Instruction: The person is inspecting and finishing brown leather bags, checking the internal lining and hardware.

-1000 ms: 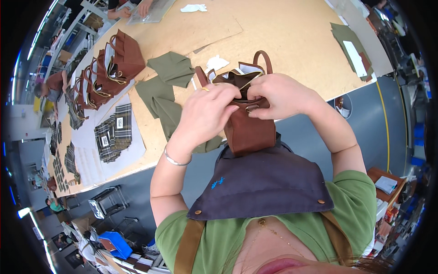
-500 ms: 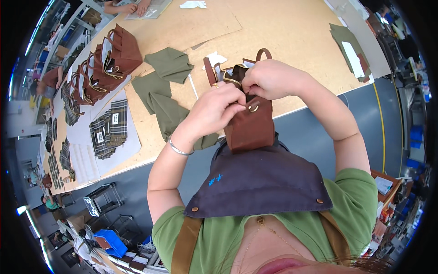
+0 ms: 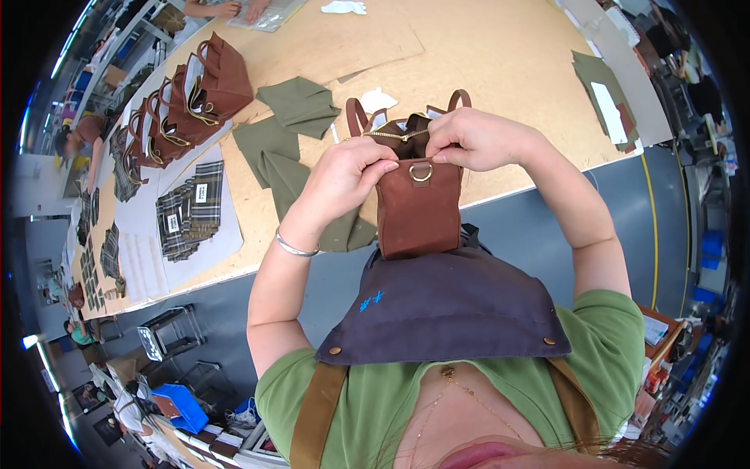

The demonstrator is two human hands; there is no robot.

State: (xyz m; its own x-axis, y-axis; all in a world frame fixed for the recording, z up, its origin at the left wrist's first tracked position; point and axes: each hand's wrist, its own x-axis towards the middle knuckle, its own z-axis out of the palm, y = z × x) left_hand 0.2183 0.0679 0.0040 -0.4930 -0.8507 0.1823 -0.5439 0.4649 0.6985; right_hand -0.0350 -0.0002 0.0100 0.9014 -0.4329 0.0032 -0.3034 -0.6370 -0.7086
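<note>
A small brown handbag (image 3: 419,215) stands end-on at the table's near edge, close against my apron. Two handles rise from its far part, and its gold zipper (image 3: 387,135) lies parted, showing a dark inside. On the end facing me hangs a gold D-ring (image 3: 421,172) on a short tab. My left hand (image 3: 348,173) pinches the top edge at the left corner, thumb and fingers together. At the right corner my right hand (image 3: 484,141) grips the same edge, its fingertips curled over the rim.
Several finished-looking brown handbags (image 3: 223,74) stand in a row at the left. Green fabric pieces (image 3: 297,105) lie beside my left hand, with plaid pieces (image 3: 191,207) farther left. Another green piece (image 3: 598,98) rests at the right. Another person's hands (image 3: 242,9) work at the far edge.
My hands have moved apart to the bag's two top corners. The bag's end now faces me squarely, with the D-ring and the opened zipper in plain sight.
</note>
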